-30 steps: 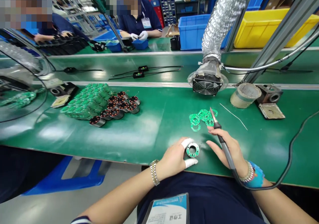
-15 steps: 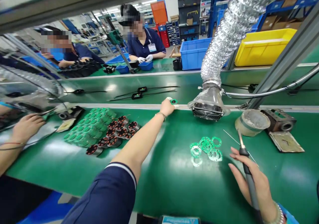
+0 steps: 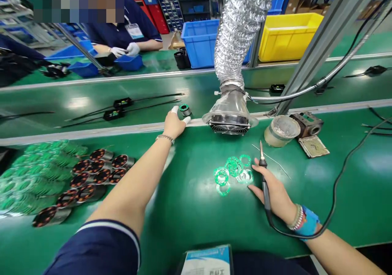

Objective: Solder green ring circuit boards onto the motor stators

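White fingertips on the left hand (image 3: 174, 125), arm stretched way out, right up against the stator (image 3: 185, 110), which stands upright just past the rail (image 3: 137, 129). Can't tell if that grip's pinching or loose. Stator's green-topped, silvery below. Right hand (image 3: 277, 193) holds the iron (image 3: 265, 187) tip-up, thumb and index apart.

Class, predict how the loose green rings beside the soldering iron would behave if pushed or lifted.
The green rings look thin and flat, so they would likely slide rather than roll. Their open centres suggest little weight. Several overlap, so pushing one may shift neighbours.
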Action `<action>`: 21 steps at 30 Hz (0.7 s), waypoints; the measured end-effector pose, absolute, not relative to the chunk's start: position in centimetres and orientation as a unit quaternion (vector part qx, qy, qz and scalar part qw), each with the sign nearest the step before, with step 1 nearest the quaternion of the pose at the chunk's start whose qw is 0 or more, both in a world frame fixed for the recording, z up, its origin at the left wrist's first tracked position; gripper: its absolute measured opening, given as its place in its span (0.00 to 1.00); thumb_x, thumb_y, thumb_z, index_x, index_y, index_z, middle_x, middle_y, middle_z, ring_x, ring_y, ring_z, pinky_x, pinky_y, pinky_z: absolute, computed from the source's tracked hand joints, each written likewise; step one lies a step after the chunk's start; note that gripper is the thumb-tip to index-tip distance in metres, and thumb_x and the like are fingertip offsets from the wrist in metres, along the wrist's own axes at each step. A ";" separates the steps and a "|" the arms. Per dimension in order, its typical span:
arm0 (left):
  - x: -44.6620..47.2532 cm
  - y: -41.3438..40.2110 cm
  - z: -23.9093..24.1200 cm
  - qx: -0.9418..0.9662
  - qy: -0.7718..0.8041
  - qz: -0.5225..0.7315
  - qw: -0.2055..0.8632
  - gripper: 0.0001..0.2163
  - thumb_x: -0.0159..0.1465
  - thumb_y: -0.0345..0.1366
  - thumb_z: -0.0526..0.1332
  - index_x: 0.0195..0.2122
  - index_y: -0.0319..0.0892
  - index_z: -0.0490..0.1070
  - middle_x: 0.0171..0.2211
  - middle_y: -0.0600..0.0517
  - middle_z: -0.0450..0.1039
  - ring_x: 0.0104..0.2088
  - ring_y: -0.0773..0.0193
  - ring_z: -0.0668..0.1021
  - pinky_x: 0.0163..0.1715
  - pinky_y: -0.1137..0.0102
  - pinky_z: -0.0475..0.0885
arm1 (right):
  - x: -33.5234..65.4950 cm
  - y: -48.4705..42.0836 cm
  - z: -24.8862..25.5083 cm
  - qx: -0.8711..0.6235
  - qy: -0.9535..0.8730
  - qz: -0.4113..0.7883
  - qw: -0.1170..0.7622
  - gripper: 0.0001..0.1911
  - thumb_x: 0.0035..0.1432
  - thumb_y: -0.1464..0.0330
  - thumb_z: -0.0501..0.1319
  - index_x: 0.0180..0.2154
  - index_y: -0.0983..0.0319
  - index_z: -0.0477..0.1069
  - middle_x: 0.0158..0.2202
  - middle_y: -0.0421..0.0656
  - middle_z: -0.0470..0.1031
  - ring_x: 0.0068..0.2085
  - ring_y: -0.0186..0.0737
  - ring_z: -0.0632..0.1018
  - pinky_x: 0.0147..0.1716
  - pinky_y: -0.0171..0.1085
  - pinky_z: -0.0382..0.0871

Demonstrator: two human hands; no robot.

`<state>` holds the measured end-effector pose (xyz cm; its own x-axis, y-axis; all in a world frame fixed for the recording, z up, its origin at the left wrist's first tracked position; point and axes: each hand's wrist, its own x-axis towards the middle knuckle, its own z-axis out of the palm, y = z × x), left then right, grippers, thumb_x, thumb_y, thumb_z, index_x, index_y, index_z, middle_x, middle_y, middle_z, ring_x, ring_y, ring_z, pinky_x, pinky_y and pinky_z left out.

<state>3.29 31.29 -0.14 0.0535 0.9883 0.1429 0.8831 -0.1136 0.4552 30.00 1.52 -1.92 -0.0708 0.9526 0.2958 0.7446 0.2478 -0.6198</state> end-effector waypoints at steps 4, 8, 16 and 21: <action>-0.6 24.1 2.1 0.787 0.583 0.188 0.074 0.31 0.57 0.42 0.60 0.58 0.32 0.56 0.54 0.37 0.64 0.54 0.49 0.68 0.54 0.60 0.62 | 29.9 2.3 -2.2 -0.568 -0.744 0.143 0.321 0.26 0.56 0.71 0.59 0.56 0.62 0.54 0.59 0.54 0.58 0.58 0.48 0.65 0.55 0.50 0.64; -6.9 17.6 3.4 0.780 0.598 0.185 -0.001 0.29 0.58 0.43 0.59 0.58 0.33 0.56 0.54 0.37 0.63 0.54 0.49 0.66 0.55 0.60 0.61 | 30.1 2.9 -2.5 -0.534 -0.774 0.114 0.322 0.23 0.57 0.70 0.58 0.54 0.60 0.57 0.56 0.51 0.64 0.54 0.48 0.70 0.52 0.52 0.67; -15.4 11.5 2.1 0.745 0.649 0.138 -0.069 0.25 0.56 0.43 0.60 0.52 0.36 0.62 0.51 0.39 0.65 0.53 0.50 0.67 0.54 0.59 0.60 | 30.6 1.1 -1.4 -0.492 -0.800 0.060 0.339 0.23 0.57 0.62 0.58 0.53 0.57 0.59 0.55 0.50 0.65 0.50 0.53 0.73 0.51 0.52 0.68; -14.3 12.7 1.1 0.725 0.674 0.118 -0.075 0.18 0.55 0.42 0.61 0.44 0.37 0.69 0.54 0.39 0.62 0.57 0.45 0.60 0.55 0.54 0.55 | 27.4 -2.1 -1.3 -0.448 -0.852 0.063 0.264 0.17 0.57 0.65 0.59 0.48 0.60 0.63 0.47 0.50 0.70 0.42 0.47 0.76 0.40 0.47 0.74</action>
